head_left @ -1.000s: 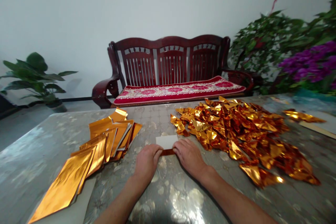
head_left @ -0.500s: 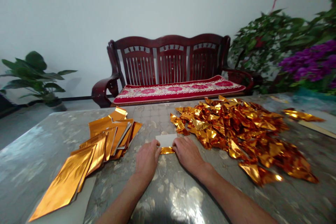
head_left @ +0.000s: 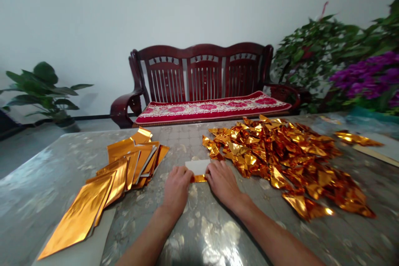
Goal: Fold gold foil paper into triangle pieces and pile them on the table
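Observation:
A sheet of gold foil paper [head_left: 197, 166] lies on the table between my hands, its pale back facing up. Along its near edge runs a narrow folded gold strip. My left hand [head_left: 178, 185] is closed on the left end of that fold, fingertips bent down at the paper. At the right end my right hand [head_left: 222, 179] pinches the same fold with curled fingers. Left of my hands spreads a fanned stack of flat gold foil sheets [head_left: 120, 174]. To the right is a large heap of folded gold foil pieces [head_left: 280, 149], their ends pointed.
The table [head_left: 140, 224] has a shiny patterned cover. A pale board [head_left: 380, 145] and clear plastic wrapping [head_left: 330, 121] lie at the far right. Behind the table stands a dark wooden bench [head_left: 204, 75] with a red floral cushion. Plants [head_left: 46, 91] flank it.
My left hand has shifted slightly rightward, its fingers now bent over the fold's left end. The folded strip looks a little narrower. My right hand has hardly moved.

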A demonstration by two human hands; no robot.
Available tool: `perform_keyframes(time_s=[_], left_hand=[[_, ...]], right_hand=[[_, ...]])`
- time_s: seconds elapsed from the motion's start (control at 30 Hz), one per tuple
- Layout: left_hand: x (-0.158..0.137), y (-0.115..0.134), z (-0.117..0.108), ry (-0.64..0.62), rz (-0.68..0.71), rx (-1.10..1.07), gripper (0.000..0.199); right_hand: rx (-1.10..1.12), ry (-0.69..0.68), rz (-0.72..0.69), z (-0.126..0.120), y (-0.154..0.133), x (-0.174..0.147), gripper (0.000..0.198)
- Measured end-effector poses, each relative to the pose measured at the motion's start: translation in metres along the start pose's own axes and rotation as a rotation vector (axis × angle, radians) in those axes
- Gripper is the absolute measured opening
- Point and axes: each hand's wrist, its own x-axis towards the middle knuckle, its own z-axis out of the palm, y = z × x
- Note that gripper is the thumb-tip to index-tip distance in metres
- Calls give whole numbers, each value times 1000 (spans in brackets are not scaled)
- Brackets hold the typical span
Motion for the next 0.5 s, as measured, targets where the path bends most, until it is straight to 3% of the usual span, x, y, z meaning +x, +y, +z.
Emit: perform_keyframes(time_s=[0.1,0.3,0.5], left_hand=[[-4,4,2,-92,80,5,15],[-12,21,-3,-213,95,173,19],[-20,26,-3,-270,85,240,29]], right_hand=[[16,7,56,-2,-5,-2,3],[88,30,106,-3,-14,-6,19],[113,1,113,2,-7,-3,11]])
